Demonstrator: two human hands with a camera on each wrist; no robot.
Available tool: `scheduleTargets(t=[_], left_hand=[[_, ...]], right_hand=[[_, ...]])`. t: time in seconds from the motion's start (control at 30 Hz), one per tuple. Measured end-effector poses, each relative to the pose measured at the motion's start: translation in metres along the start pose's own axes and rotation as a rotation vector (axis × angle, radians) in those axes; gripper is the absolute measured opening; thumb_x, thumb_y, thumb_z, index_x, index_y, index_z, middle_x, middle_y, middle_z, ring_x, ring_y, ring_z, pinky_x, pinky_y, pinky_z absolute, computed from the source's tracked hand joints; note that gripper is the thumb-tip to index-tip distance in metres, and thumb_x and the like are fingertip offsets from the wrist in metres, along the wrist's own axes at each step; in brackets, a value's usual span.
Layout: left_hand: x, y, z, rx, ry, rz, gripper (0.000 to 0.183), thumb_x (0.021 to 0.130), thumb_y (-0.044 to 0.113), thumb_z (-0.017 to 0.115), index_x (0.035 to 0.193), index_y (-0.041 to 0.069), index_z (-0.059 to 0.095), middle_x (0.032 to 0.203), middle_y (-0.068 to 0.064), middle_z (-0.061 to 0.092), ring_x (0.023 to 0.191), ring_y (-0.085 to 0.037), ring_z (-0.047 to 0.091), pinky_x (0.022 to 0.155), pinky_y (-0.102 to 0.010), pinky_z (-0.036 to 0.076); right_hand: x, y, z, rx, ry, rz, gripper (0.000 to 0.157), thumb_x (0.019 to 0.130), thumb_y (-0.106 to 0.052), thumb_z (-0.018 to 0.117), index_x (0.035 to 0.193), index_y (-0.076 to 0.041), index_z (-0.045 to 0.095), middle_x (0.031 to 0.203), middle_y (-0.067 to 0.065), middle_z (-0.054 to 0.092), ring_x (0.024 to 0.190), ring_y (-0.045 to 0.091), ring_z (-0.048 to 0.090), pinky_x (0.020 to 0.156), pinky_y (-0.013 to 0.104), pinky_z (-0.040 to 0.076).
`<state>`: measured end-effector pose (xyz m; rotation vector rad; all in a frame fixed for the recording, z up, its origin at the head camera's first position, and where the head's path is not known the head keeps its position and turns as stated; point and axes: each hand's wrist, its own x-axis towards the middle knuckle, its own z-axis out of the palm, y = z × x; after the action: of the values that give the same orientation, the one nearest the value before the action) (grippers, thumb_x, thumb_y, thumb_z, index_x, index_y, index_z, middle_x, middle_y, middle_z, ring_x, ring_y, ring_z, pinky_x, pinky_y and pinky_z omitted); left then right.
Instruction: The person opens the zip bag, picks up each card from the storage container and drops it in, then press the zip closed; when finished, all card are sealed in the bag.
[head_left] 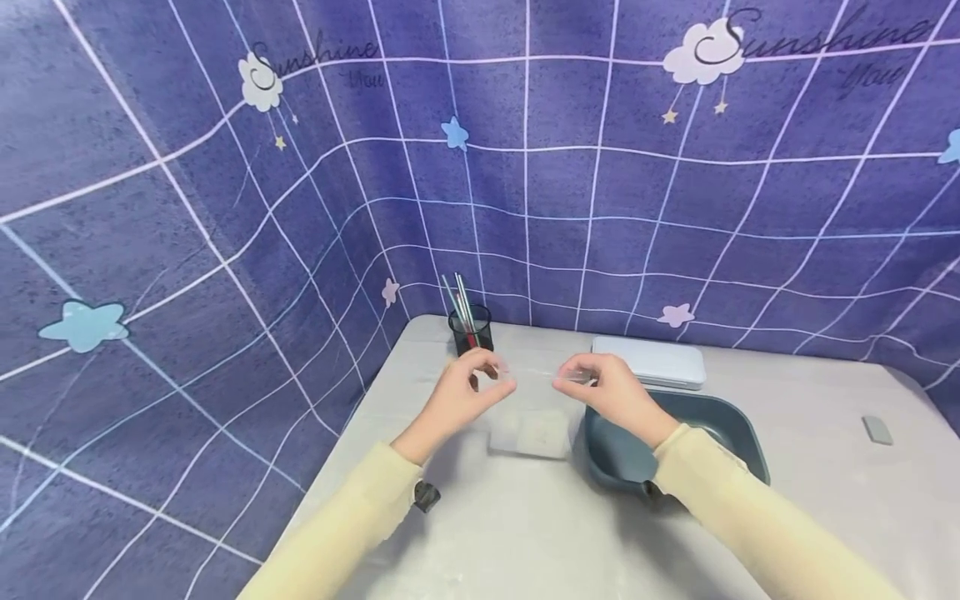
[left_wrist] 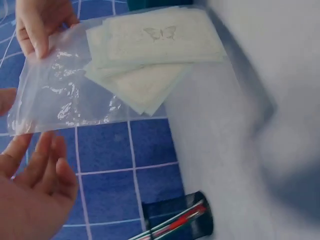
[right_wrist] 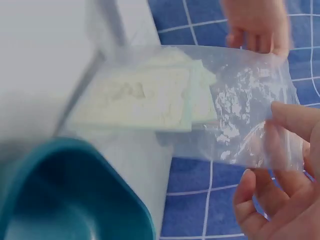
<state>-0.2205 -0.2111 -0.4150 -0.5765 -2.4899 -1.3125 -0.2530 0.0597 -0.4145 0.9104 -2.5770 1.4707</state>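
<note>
A clear plastic bag (left_wrist: 65, 95) hangs between my two hands above the table, its top edge toward me. Inside it lie several pale, flat packets (left_wrist: 160, 40), loosely stacked, the uppermost printed with a butterfly. My left hand (head_left: 468, 392) pinches one corner of the bag's top edge between thumb and fingers. At the opposite corner my right hand (head_left: 611, 396) pinches the same edge. In the right wrist view the packets (right_wrist: 135, 100) look blurred. Whether the bag's mouth is parted, I cannot tell.
A dark teal basin (head_left: 720, 408) stands under my right forearm. Behind it lies a pale blue case (head_left: 652, 362). A black mesh cup (head_left: 483, 333) with thin sticks is at the back left. A small grey piece (head_left: 876, 430) lies far right. Blue curtains (head_left: 525, 167) surround the table (head_left: 525, 533).
</note>
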Motion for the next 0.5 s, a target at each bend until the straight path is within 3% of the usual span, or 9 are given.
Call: scheduleTargets(t=[0.17,0.5], left_hand=[[0.002,-0.004,0.009,-0.153,-0.061,-0.041,0.012,0.096,0.015,0.075,0.106,0.009,0.071,0.101,-0.001,0.074,0.091,-0.017,0.066,0.071,-0.028,0.047],[0.006,-0.015,0.011,-0.246,0.006,-0.028,0.008,0.096,0.01,0.074,0.101,0.005,0.074,0.093,-0.006,0.075,0.081,-0.018,0.067,0.07,-0.027,0.051]], right_hand=[[-0.004,0.003,-0.001,0.073,-0.03,0.027,0.01,0.094,-0.023,0.08,0.099,-0.016,0.078,0.101,-0.003,0.074,0.083,0.017,0.063,0.072,0.031,0.051],[0.003,0.001,-0.003,0.101,-0.053,0.049,0.015,0.092,-0.02,0.081,0.101,-0.008,0.078,0.097,0.004,0.073,0.065,0.013,0.053,0.062,0.026,0.047]])
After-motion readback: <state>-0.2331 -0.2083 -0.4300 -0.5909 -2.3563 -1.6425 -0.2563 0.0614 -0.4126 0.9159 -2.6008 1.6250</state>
